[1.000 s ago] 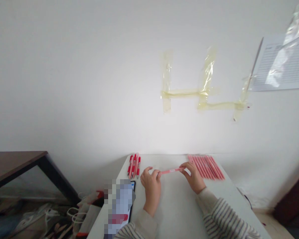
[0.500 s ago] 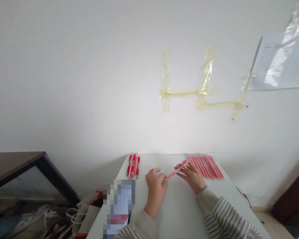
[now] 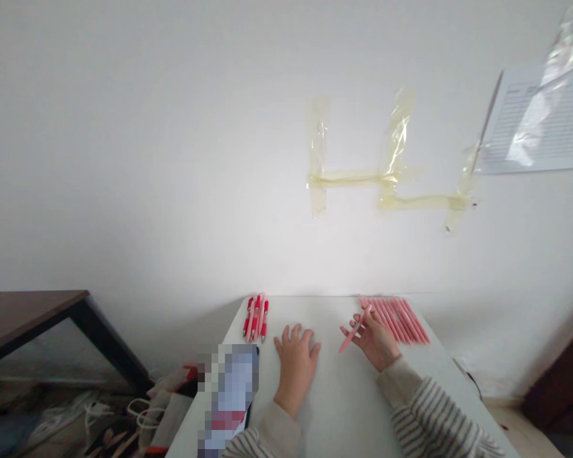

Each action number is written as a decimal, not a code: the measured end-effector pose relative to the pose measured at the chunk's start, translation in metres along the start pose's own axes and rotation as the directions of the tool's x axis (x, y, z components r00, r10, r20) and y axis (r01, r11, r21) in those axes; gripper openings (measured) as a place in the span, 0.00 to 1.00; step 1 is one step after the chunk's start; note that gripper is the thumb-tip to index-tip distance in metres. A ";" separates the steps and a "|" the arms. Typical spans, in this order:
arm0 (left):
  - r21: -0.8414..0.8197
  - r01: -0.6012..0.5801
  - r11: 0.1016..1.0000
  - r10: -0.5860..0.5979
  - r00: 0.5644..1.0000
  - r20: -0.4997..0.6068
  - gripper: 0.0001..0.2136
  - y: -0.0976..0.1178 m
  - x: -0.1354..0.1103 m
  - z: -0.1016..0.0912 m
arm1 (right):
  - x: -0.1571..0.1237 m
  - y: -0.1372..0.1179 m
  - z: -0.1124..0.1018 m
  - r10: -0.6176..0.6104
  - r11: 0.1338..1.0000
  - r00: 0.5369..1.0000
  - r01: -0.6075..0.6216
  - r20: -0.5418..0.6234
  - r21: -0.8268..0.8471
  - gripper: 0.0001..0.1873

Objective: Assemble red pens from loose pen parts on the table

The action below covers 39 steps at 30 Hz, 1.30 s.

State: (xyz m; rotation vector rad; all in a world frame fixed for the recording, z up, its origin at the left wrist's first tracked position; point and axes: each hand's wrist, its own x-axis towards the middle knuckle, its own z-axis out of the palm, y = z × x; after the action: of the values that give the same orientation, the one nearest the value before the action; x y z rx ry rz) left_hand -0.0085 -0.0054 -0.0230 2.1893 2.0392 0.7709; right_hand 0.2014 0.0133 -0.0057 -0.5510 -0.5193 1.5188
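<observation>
My right hand (image 3: 375, 340) pinches one pink pen (image 3: 352, 333), which tilts from upper right to lower left just above the white table (image 3: 334, 407). Right beside that hand, at the table's far right, lies a row of several pink pens (image 3: 395, 319). My left hand (image 3: 295, 356) rests flat on the table with its fingers spread and nothing in it. A small bunch of red and pink pens (image 3: 256, 317) lies at the far left corner, a little beyond the left hand.
A blurred phone-like object (image 3: 229, 394) lies at the table's left edge. A dark wooden table (image 3: 33, 318) stands to the left, with cables and clutter (image 3: 124, 420) on the floor. The white wall carries yellowed tape strips (image 3: 358, 178) and a paper sheet (image 3: 539, 121).
My left hand let go of the pink pen and settled flat on the table. My right hand kept the pen and swung it from level to a steep tilt, nearer the pink row.
</observation>
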 end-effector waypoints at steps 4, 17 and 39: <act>0.042 -0.010 0.999 0.008 0.999 0.037 0.16 -0.001 -0.001 0.000 | 0.004 -0.001 -0.005 0.030 0.994 1.000 -0.029 -0.009 0.108 0.19; 0.065 -0.026 0.998 0.023 0.999 0.040 0.16 0.000 -0.003 -0.002 | 0.003 -0.009 -0.005 0.203 0.930 0.960 -0.250 0.190 0.269 0.18; 0.101 -0.046 0.994 0.045 0.999 0.010 0.16 -0.002 -0.003 0.002 | 0.002 -0.011 -0.002 0.187 0.941 0.966 -0.229 0.181 0.250 0.16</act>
State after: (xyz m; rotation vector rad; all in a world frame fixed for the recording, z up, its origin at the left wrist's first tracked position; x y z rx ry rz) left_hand -0.0091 -0.0078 -0.0263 2.2954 2.0761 0.6761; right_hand 0.2106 0.0153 -0.0002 -0.2836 -0.3716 1.8115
